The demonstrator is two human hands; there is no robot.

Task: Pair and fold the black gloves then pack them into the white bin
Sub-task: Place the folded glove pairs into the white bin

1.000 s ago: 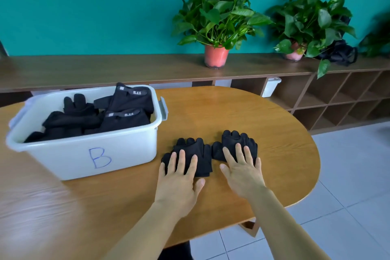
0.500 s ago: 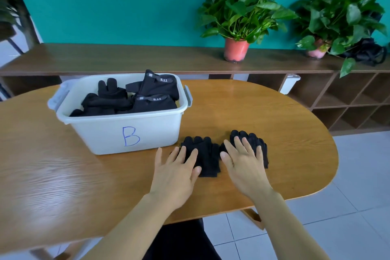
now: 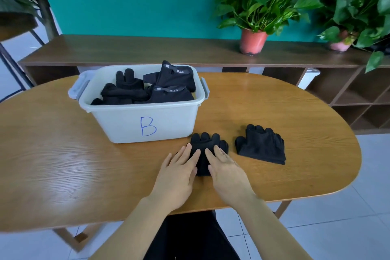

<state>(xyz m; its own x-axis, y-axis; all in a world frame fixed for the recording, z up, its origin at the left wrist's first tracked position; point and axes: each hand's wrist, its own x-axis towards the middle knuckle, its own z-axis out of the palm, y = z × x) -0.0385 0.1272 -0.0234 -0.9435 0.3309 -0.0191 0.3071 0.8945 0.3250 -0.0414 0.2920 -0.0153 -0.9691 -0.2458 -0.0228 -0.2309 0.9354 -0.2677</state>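
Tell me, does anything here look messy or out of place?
Nothing looks spilled or damaged. The gloves in the white bin are heaped above its rim, one with fingers poking up. The left hand and right hand lie flat on one black glove; the second glove lies apart to its right, untouched.

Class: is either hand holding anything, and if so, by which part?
Nothing is gripped. The left hand and right hand lie flat, fingers straight, pressing the middle of the near glove; the other glove lies untouched.
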